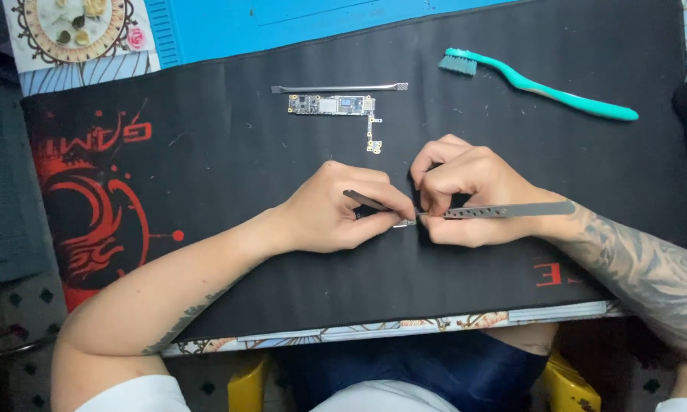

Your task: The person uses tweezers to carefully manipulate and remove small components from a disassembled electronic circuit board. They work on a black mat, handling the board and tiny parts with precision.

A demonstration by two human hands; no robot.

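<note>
My left hand [342, 210] rests on the black mat [206, 168] and pinches a dark thin tool [362, 201] whose tip points right. My right hand [465, 191] grips grey metal tweezers [511, 210] whose tip points left. Both tips meet at a tiny metallic part [404, 223] on the mat between my fingertips. The part is mostly hidden by my fingers. A narrow L-shaped phone circuit board [333, 104] lies farther back, apart from both hands.
A flat metal pry tool [339, 88] lies just behind the circuit board. A teal toothbrush [542, 88] sits at the back right. A blue work mat [297, 19] lies beyond the black one. Red artwork [91, 206] marks the mat's left side.
</note>
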